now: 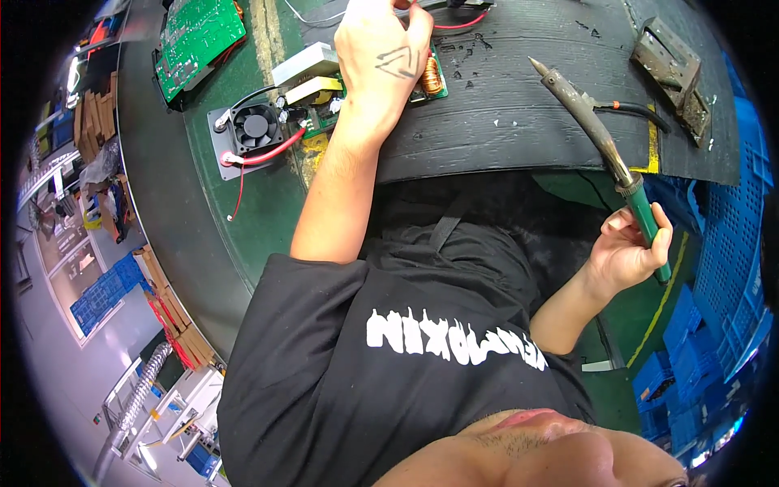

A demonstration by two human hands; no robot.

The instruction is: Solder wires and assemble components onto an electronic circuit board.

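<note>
My right hand [623,253] grips the green handle of a soldering iron [644,213] at the right. The iron is tilted, its pointed tip up and to the left over the black mat [511,105]. My left hand [380,61] reaches over a circuit board [322,124] at the top middle. Its fingers are bent together at the upper edge of the view, partly cut off, and I cannot make out what is between them. A thin red wire [460,25] runs beside these fingers. Around that hand show a silver heat sink [304,63] and a copper coil [432,79].
Left of the board, a black fan [256,127] sits on a plate with a thick red wire [280,151]. Another green circuit board [199,40] lies at the far left. A worn metal bracket [669,69] stands at the right, near blue crates [734,219].
</note>
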